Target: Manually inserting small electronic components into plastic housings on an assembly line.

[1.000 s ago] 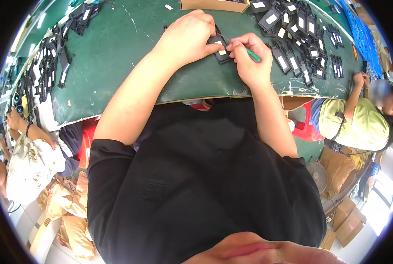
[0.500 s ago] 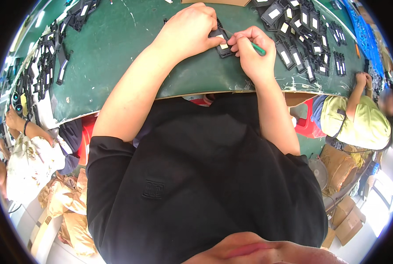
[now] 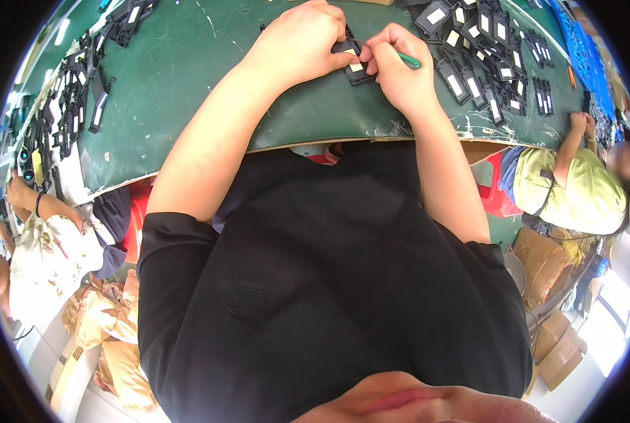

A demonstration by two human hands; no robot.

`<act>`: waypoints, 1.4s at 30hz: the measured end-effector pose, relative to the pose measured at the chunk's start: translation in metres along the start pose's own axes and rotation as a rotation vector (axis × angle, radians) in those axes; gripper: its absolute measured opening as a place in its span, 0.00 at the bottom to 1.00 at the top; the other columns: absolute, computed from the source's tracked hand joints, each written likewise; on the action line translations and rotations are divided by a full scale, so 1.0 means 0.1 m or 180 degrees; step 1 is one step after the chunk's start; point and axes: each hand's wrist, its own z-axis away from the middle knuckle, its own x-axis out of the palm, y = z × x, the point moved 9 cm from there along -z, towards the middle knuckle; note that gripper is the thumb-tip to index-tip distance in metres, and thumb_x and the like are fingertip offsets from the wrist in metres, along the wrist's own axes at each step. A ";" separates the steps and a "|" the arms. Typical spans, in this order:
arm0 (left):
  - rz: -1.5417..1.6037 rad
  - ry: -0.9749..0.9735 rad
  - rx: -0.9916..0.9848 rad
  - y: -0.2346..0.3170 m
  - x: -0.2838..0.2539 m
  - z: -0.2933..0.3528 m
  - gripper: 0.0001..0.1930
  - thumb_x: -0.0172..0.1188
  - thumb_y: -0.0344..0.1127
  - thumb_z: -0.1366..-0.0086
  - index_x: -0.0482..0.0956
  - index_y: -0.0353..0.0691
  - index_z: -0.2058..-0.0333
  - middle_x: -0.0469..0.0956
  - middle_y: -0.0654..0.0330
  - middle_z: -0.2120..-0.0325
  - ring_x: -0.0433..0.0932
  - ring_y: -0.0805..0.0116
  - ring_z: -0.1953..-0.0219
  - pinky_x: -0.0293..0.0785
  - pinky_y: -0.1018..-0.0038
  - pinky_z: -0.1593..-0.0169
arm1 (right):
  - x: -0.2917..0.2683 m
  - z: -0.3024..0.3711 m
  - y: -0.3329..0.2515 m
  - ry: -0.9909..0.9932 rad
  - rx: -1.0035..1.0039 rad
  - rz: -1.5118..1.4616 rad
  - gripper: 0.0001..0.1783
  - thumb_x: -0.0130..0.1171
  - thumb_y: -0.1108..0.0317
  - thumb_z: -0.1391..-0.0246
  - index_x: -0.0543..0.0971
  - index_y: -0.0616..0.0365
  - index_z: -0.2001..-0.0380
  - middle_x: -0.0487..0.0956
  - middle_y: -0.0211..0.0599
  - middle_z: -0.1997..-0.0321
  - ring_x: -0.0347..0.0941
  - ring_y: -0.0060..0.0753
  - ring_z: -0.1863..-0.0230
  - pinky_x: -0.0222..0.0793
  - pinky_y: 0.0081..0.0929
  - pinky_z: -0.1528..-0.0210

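On the green tabletop lies a small black rectangular plastic part with a pale label on its face. My left hand is closed on its left edge, the thumb along the label. My right hand pinches a thin tool with a green handle, whose end sticks out behind the fingers. The tool's tip is hidden by my fingers at the part's right side, so its kind cannot be told.
At the right lies a heap of similar black labelled parts; more black parts line the left side. One person sits at the right, another person at the left. Paper-wrapped bundles lie on the floor at lower left.
My right hand has shifted slightly up and left, and the green handle tilts flatter. My left hand stays on the black part with little movement.
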 end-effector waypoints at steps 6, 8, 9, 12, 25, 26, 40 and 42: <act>0.0328 0.0130 -0.0409 -0.06 -0.07 0.02 0.18 0.74 0.37 0.48 0.76 0.34 0.66 0.81 0.49 0.68 0.80 0.47 0.58 0.77 0.58 0.52 | -0.11 0.08 0.04 0.0280 -0.0302 -0.0562 0.06 0.55 0.79 0.40 0.79 0.64 0.70 0.84 0.33 0.71 0.77 0.18 0.73 0.73 0.20 0.68; 0.0414 0.0095 -0.0560 -0.05 -0.09 0.02 0.20 0.75 0.37 0.48 0.73 0.35 0.64 0.80 0.48 0.68 0.80 0.46 0.59 0.77 0.57 0.53 | -0.04 0.07 0.00 -0.0097 -0.0347 -0.0596 0.05 0.55 0.79 0.40 0.80 0.65 0.69 0.84 0.34 0.71 0.77 0.18 0.72 0.74 0.20 0.67; 0.0491 0.0063 -0.0675 -0.07 -0.09 0.02 0.22 0.75 0.37 0.48 0.70 0.36 0.62 0.80 0.48 0.68 0.81 0.45 0.59 0.76 0.56 0.54 | -0.02 0.06 0.02 -0.0180 -0.0342 -0.0492 0.06 0.55 0.78 0.37 0.81 0.63 0.66 0.85 0.34 0.67 0.75 0.16 0.72 0.68 0.16 0.71; 0.0595 0.0188 -0.0581 -0.06 -0.11 0.03 0.24 0.75 0.39 0.46 0.70 0.37 0.61 0.80 0.49 0.68 0.81 0.45 0.60 0.77 0.56 0.55 | 0.01 0.05 -0.01 -0.0257 -0.0422 -0.0434 0.06 0.55 0.78 0.37 0.82 0.63 0.66 0.86 0.34 0.66 0.76 0.15 0.72 0.68 0.15 0.71; 0.0536 0.0082 -0.0613 -0.07 -0.09 0.03 0.23 0.75 0.38 0.46 0.70 0.36 0.61 0.80 0.48 0.67 0.80 0.45 0.59 0.76 0.56 0.54 | 0.02 0.00 0.08 -0.0218 -0.0262 -0.0369 0.06 0.56 0.76 0.35 0.81 0.63 0.65 0.86 0.34 0.66 0.76 0.15 0.72 0.68 0.14 0.72; 0.0534 0.0085 -0.0586 -0.07 -0.09 0.03 0.23 0.75 0.38 0.46 0.70 0.36 0.61 0.80 0.48 0.67 0.80 0.45 0.59 0.76 0.56 0.55 | 0.01 0.01 0.09 -0.0189 -0.0210 -0.0374 0.06 0.55 0.76 0.35 0.81 0.63 0.65 0.86 0.34 0.66 0.75 0.15 0.72 0.68 0.14 0.73; 0.0507 0.0126 -0.0498 -0.09 -0.04 0.02 0.22 0.74 0.37 0.46 0.70 0.36 0.61 0.80 0.48 0.68 0.80 0.44 0.59 0.77 0.55 0.55 | 0.04 -0.06 0.05 -0.0361 0.0024 -0.0335 0.08 0.54 0.72 0.35 0.79 0.61 0.69 0.84 0.30 0.68 0.71 0.14 0.75 0.67 0.16 0.73; 0.0502 0.0118 -0.0550 -0.05 -0.09 0.03 0.22 0.74 0.38 0.46 0.71 0.37 0.61 0.80 0.47 0.67 0.80 0.43 0.59 0.77 0.55 0.55 | 0.09 -0.10 0.01 -0.0524 0.0175 -0.0299 0.09 0.50 0.72 0.36 0.78 0.59 0.69 0.82 0.28 0.70 0.69 0.14 0.77 0.65 0.17 0.74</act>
